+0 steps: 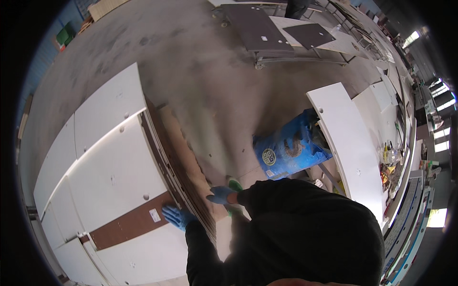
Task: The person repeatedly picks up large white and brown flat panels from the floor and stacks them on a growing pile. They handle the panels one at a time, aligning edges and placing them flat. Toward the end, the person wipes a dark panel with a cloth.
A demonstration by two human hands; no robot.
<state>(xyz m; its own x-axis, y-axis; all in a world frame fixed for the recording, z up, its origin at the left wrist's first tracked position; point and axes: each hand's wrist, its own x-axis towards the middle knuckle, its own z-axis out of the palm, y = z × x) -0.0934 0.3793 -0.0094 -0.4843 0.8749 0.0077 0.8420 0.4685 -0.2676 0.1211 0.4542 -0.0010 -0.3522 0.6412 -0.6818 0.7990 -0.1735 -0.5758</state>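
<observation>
My left hand [177, 217], in a blue glove, lies with its fingers stretched out at the right end of a brown panel [125, 226]. A white label [154, 215] sits on that panel just left of my fingertips. White panels lie on both sides of the brown one: a large white panel [112, 174] farther away and another white panel [148, 255] nearer me. My right hand [221, 195], also blue-gloved, hangs beside the stack's layered edge [174, 174]. Its fingers point left with nothing visible in them; whether they touch the edge I cannot tell.
A blue printed sack [291, 145] stands ahead to the right, beside a long white board [346, 136]. Farther off, a wheeled trolley [260, 62] bears dark panels [255, 28], with a person's legs [296, 8] behind it. Clutter [389, 167] lies at the right.
</observation>
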